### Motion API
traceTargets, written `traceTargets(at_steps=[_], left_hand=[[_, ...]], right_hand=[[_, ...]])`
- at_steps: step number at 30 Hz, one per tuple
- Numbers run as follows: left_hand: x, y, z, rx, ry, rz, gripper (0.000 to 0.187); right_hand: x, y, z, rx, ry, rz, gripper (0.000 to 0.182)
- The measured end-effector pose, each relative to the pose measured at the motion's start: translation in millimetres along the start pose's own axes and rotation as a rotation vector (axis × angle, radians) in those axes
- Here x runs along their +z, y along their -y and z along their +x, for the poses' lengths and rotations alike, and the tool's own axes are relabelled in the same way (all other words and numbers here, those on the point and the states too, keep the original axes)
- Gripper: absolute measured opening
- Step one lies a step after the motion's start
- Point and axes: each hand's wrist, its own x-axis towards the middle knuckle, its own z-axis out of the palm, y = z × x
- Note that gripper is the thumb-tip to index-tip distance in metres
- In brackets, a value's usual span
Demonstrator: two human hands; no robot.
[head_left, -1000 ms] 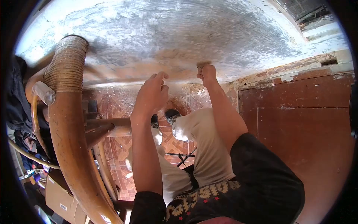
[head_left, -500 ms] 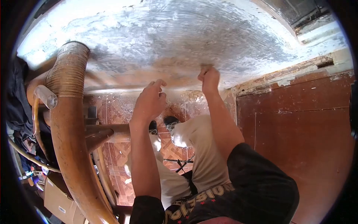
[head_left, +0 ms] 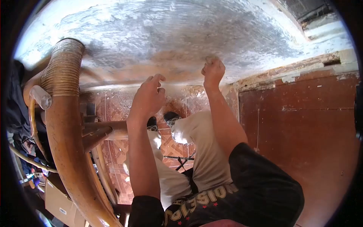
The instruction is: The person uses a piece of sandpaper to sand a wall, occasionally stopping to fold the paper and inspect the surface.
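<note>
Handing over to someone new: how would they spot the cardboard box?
Find the thick, curved wooden frame on the left. Left of its lower end is the cardboard box. Unlike the dark cloth farther up, it is tan and flat-sided, with a small white label.

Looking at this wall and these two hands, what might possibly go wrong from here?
The right hand is closed close to the rough, patchy wall, so its knuckles could get scraped. Pale flakes lie on the floor near the shoes; they might make footing slippery. The brown curved frame stands near the left arm, so a wide sideways move may bump it.
</note>
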Motion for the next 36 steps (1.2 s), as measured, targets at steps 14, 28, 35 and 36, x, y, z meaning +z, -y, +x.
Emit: traceTargets(at_steps=[14,28,35,36], left_hand=[[6,2,1,-0.015,0.048,0.022,0.029],[11,11,3,0.064,0.035,-0.008,0.022],[10,16,3,0.062,0.047,-0.019,0.021],[12,17,1,0.064,0.068,-0.016,0.021]], right_hand=[[-21,-51,21,-0.415,-0.030,-0.481,0.029],[-8,-53,11,-0.156,0.086,-0.563,0.040],[3,-15,-2,-0.078,0.083,-0.115,0.037],[0,-31,-1,-0.087,0.038,-0.298,0.031]])
